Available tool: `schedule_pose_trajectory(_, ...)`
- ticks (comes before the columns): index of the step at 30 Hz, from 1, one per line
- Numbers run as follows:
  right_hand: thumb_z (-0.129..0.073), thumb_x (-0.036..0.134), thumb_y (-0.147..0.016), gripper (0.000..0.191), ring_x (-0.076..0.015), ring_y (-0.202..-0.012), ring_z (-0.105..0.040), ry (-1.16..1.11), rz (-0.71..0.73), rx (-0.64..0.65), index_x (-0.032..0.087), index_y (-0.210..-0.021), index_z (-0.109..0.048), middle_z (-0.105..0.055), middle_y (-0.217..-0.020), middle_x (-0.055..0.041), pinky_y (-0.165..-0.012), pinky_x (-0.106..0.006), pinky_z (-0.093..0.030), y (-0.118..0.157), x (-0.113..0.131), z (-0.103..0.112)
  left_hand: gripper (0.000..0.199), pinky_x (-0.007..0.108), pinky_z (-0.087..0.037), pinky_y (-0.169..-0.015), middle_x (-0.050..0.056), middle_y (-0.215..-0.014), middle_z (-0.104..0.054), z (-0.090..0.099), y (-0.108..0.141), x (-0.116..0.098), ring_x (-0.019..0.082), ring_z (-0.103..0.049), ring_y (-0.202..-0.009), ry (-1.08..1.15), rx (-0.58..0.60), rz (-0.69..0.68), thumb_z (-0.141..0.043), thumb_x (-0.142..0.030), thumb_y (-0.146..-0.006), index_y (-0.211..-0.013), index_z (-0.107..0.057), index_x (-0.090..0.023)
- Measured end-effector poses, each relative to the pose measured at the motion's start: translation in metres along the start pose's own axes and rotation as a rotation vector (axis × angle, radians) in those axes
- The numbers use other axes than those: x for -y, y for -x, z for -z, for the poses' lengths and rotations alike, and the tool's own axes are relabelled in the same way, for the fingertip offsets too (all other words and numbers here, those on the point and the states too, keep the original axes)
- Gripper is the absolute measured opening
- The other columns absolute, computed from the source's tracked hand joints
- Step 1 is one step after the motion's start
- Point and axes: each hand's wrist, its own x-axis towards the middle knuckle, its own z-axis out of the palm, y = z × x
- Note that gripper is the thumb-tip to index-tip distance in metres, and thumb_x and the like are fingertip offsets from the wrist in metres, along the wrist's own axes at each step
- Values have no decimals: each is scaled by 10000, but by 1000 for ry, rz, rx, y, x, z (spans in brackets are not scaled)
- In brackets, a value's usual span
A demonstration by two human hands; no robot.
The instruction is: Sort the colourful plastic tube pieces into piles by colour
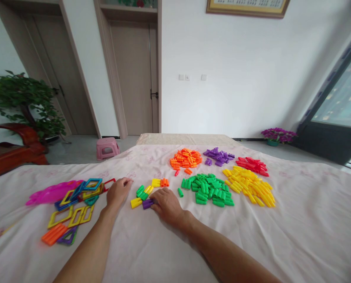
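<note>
My right hand (166, 205) curls its fingertips over a purple plastic block (147, 203), at the near edge of a small mixed group. In that group lie a yellow block (136, 203), a green block (140, 191) and an orange block (164, 182), along with several other pieces. My left hand (120, 190) rests left of the group with its fingers pressed together; anything between them is too small to make out. Just behind its wrist, a red square frame tile (109, 181) lies on the cloth.
Piles of green (207, 189), yellow (250, 186), orange (187, 158), purple (219, 156) and red blocks (252, 165) cover the right side of the tablecloth (305, 220). Left lie a magenta plastic piece (53, 192), yellow frame tiles (60, 217) and orange tubes (54, 234).
</note>
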Motion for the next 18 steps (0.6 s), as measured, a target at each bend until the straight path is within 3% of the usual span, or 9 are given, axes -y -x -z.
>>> schedule_pose_trajectory(5,-746,341,-877,209,-233,-1032,-592,62,-7,25,226,-1047,-708,-702,-1068,-60,-902,-340,-430,-2,4,0,399,295,-440,-692,42,-1107,-773,-2,-1,0,253,-688,-986,-6,1,-17,-455,-504,-902,-1018,-750,-262)
schedule_pose_trajectory(9,-746,317,-871,156,-189,-905,-632,-48,-41,16,227,-992,-707,-723,-947,-14,-830,-292,-442,3,6,1,422,306,-444,-679,41,-1099,-774,-2,-3,2,269,-692,-970,-23,15,-9,-442,-539,-899,-1008,-751,-274)
schedule_pose_trajectory(12,-726,265,-867,78,-150,-809,-634,-167,-85,-38,239,-938,-710,-721,-894,16,-737,-247,-438,6,-1,15,423,310,-453,-689,36,-1129,-766,-3,-4,4,271,-690,-984,-14,29,-16,-440,-540,-896,-1015,-756,-285)
schedule_pose_trajectory(15,-691,234,-863,69,-132,-742,-618,-296,-188,-177,222,-929,-707,-713,-853,13,-659,-226,-434,10,-27,45,425,319,-457,-690,40,-1139,-763,-4,-6,6,279,-688,-984,-11,44,-9,-442,-534,-892,-1026,-763,-290)
schedule_pose_trajectory(18,-660,223,-839,87,-131,-688,-610,-358,-317,-329,194,-914,-692,-696,-780,11,-615,-224,-445,17,-80,84,425,326,-457,-681,35,-1135,-764,-6,-9,8,286,-686,-968,-9,52,8,-455,-549,-880,-1031,-766,-301)
